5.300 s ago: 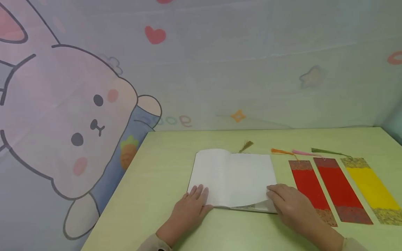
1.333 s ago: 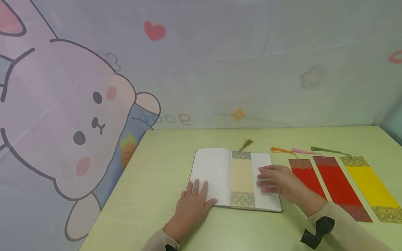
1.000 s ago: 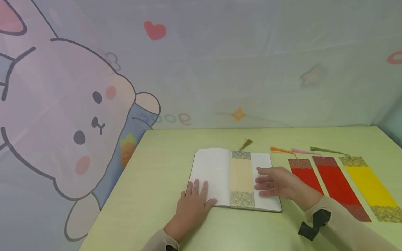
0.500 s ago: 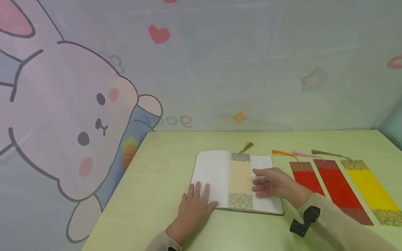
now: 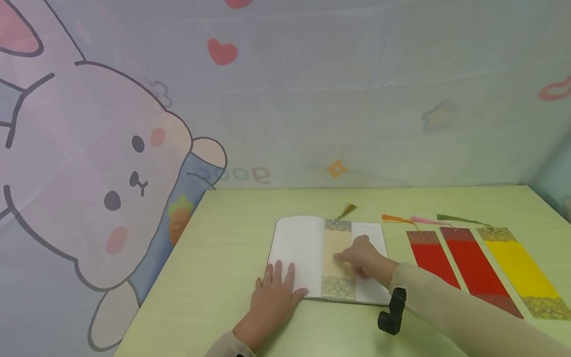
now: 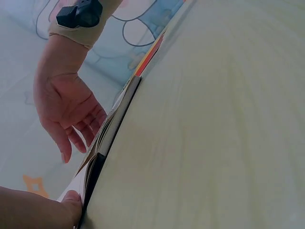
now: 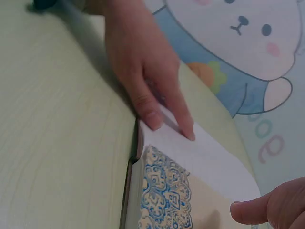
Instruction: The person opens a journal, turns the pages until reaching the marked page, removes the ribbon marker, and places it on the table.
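An open notebook (image 5: 296,238) lies on the table, and a cream bookmark (image 5: 336,243) with patterned ends rests along its right page by the fold. The bookmark's olive tassel (image 5: 347,210) sticks out past the top edge. My left hand (image 5: 274,300) presses on the lower left page with straight fingers; its thumb (image 6: 71,198) shows at the notebook's edge in the left wrist view. Over the bookmark and right page is my right hand (image 5: 363,257), its thumb pointing left and its fingers loosely bent, holding nothing. Whether it touches the bookmark I cannot tell.
Right of the notebook lie a red bookmark (image 5: 432,258) with an orange tassel, a second red bookmark (image 5: 477,267) with a pink tassel, and a yellow bookmark (image 5: 519,267) with a green tassel. A rabbit-print cloth (image 5: 312,99) hangs behind the table (image 5: 214,238).
Earlier a page covered the cream bookmark; that page has since been turned and the bookmark shows. My right hand has moved left from the right page to over the bookmark. The left hand stays put.
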{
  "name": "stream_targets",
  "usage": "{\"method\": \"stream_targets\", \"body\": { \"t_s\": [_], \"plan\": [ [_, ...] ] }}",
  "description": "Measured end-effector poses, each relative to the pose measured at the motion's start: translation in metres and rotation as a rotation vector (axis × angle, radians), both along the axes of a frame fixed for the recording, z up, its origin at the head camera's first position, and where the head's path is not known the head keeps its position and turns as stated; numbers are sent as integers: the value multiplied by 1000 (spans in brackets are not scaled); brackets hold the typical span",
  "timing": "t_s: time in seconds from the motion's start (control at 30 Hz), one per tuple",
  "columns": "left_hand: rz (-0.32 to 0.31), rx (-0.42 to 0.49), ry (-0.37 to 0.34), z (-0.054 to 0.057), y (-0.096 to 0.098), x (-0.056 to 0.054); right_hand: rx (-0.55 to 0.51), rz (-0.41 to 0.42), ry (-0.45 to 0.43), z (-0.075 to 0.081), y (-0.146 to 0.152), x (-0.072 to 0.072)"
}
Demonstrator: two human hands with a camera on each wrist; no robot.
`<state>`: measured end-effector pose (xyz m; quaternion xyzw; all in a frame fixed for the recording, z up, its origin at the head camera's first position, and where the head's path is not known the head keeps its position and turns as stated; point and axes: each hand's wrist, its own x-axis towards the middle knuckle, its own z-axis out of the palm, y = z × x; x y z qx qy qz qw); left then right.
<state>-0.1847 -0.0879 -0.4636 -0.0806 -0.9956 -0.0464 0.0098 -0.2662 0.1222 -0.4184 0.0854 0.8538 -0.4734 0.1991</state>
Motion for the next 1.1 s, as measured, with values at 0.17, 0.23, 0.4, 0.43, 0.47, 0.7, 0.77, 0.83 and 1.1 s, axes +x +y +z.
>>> {"method": "stream_targets", "body": {
  "t_s": [0.17,0.23,0.4,0.43,0.47,0.7,0.77,0.83,1.1],
  "plan": [
    [0,8,11,1,-3,2,272,109,138,-5,-11,2],
    [-3,12,15,1,-3,3,336,133,178,-5,-12,3],
    [-15,25,10,1,-3,3,349,122,213,-5,-9,3],
    [-16,24,8,0,-3,3,342,118,210,-5,-8,3],
    [-15,24,7,0,-3,2,331,117,210,-5,-7,3],
    [-18,12,28,-3,-2,0,168,59,257,-3,0,-1],
    [-20,9,29,-3,-1,0,61,15,240,-2,1,-3],
    [-21,11,25,-3,-1,0,-49,-31,206,-2,2,-5],
    [-19,17,30,-2,-1,1,-314,-116,88,-4,9,-10]
  ]
}}
